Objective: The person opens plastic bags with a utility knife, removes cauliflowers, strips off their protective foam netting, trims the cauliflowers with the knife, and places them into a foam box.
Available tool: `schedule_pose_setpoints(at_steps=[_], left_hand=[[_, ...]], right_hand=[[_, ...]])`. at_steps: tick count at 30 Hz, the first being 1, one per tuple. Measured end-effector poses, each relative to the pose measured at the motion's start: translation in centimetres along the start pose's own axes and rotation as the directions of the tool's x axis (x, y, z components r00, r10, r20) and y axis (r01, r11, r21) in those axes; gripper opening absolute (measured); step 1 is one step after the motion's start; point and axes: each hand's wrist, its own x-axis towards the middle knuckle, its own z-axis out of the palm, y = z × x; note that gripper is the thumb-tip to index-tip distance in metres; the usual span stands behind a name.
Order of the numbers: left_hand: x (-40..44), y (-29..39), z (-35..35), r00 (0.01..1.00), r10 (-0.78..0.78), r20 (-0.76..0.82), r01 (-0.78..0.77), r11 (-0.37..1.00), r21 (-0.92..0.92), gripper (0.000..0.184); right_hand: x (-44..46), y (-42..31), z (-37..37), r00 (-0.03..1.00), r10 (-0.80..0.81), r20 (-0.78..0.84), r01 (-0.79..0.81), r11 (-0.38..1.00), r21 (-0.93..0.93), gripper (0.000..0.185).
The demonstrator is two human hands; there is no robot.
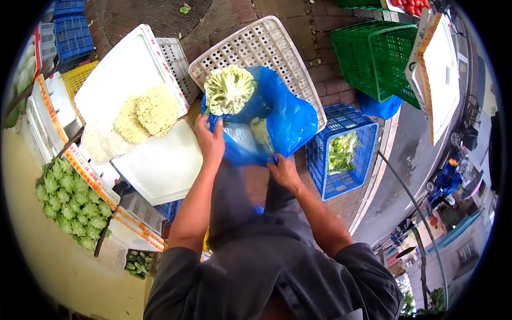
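A blue plastic bag [288, 114] hangs open in front of my body, over a white perforated crate [266, 40]. My left hand [212, 140] is closed on the bag's near left rim. Just above that hand, a cauliflower head [229, 89] with its cut underside showing lies at the bag's left edge. My right hand [284, 172] pinches the bag's near right rim. Something pale, partly hidden by the plastic, shows inside the bag. To the left, two cauliflower heads [157, 109] in white netting rest on white foam boxes [120, 69].
A blue crate [341, 186] with leafy trimmings stands at the right, below green crates [373, 58]. A foam box [440, 80] leans beyond them. Green vegetables [72, 202] are piled at the left. Blue crates [73, 37] stand at the upper left.
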Motion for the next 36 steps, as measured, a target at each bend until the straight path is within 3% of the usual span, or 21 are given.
schedule_pose_setpoints(at_steps=[3, 6, 9, 12, 13, 16, 17, 20, 21, 23, 24, 25, 26, 28, 31, 35, 36], left_hand=[[-0.9, -1.1, -0.8, 0.997, -0.047, 0.053, 0.051, 0.995, -0.083, 0.062], [-1.6, 2.7, -1.8, 0.99, -0.041, 0.132, 0.039, 0.999, 0.02, 0.066], [-2.4, 2.4, -1.9, 0.988, -0.002, 0.156, -0.012, 0.996, 0.092, 0.068], [-3.2, 0.8, -3.4, 0.947, 0.036, 0.319, -0.18, 0.883, 0.433, 0.068], [-3.4, 0.6, -3.7, 0.953, 0.048, 0.299, -0.185, 0.874, 0.45, 0.057], [-3.4, 0.0, -5.2, 0.92, -0.053, 0.389, -0.186, 0.813, 0.552, 0.037], [-3.5, -0.6, -5.3, 0.921, -0.046, 0.386, -0.182, 0.827, 0.532, 0.026], [-4.2, -1.3, -4.8, 0.978, 0.053, 0.202, -0.154, 0.833, 0.531, 0.027], [-4.2, -1.3, -4.5, 0.974, -0.066, 0.217, -0.062, 0.844, 0.533, 0.043], [-4.7, -1.2, -2.8, 0.993, -0.115, 0.038, 0.088, 0.899, 0.43, 0.06], [-5.1, -1.5, -2.0, 0.988, -0.149, -0.048, 0.156, 0.917, 0.367, 0.069], [-5.4, -2.7, -1.3, 0.977, -0.213, -0.026, 0.209, 0.921, 0.33, 0.091], [-5.5, -4.0, -0.2, 0.943, -0.331, -0.022, 0.324, 0.907, 0.268, 0.093], [-5.9, -6.4, 2.0, 0.845, -0.534, 0.046, 0.535, 0.836, -0.122, 0.092], [-6.1, -6.2, 2.6, 0.847, -0.53, 0.036, 0.532, 0.846, -0.035, 0.089], [-7.3, -7.0, 2.3, 0.895, -0.442, 0.049, 0.445, 0.893, -0.066, 0.082], [-7.3, -6.4, 1.8, 0.891, -0.447, 0.077, 0.453, 0.878, -0.151, 0.082]], right_hand=[[-0.4, 1.3, 1.0, 0.998, -0.024, -0.054, 0.024, 1.0, -0.005, 0.042], [-0.6, 0.8, 1.0, 1.0, 0.003, -0.026, -0.003, 1.0, 0.006, 0.041], [-1.2, 1.5, 1.8, 0.999, -0.009, -0.042, 0.009, 1.0, -0.017, 0.04], [-1.2, 2.1, 2.3, 0.995, -0.074, -0.069, 0.072, 0.997, -0.032, 0.036], [-1.1, 1.8, 2.3, 0.992, -0.097, -0.076, 0.095, 0.995, -0.031, 0.035], [1.6, -1.4, 0.7, 0.999, 0.044, -0.022, -0.043, 0.999, 0.02, 0.033], [2.6, -1.3, 1.1, 0.991, -0.096, -0.094, 0.104, 0.99, 0.094, 0.034], [5.7, -5.8, 0.4, 0.974, -0.224, -0.026, 0.226, 0.968, 0.112, 0.039], [7.5, -6.1, 1.2, 0.984, -0.172, 0.033, 0.168, 0.98, 0.105, 0.042], [10.7, -5.2, 3.8, 0.987, -0.061, 0.147, 0.05, 0.996, 0.078, 0.048], [11.0, -4.9, 4.9, 0.994, -0.042, 0.102, 0.04, 0.999, 0.019, 0.051], [11.2, -4.6, 6.1, 0.998, -0.028, 0.054, 0.03, 0.999, -0.039, 0.055], [11.4, -4.2, 7.1, 1.0, -0.018, 0.005, 0.018, 0.995, -0.097, 0.058], [12.2, -2.3, 8.8, 0.999, 0.036, -0.004, -0.036, 0.997, -0.068, 0.061], [13.7, -1.6, 8.9, 0.991, 0.112, 0.068, -0.108, 0.992, -0.058, 0.065], [13.5, -1.2, 8.7, 0.986, 0.136, 0.092, -0.138, 0.99, 0.012, 0.077], [12.9, -0.8, 8.6, 0.991, 0.123, 0.045, -0.124, 0.992, 0.028, 0.08]])
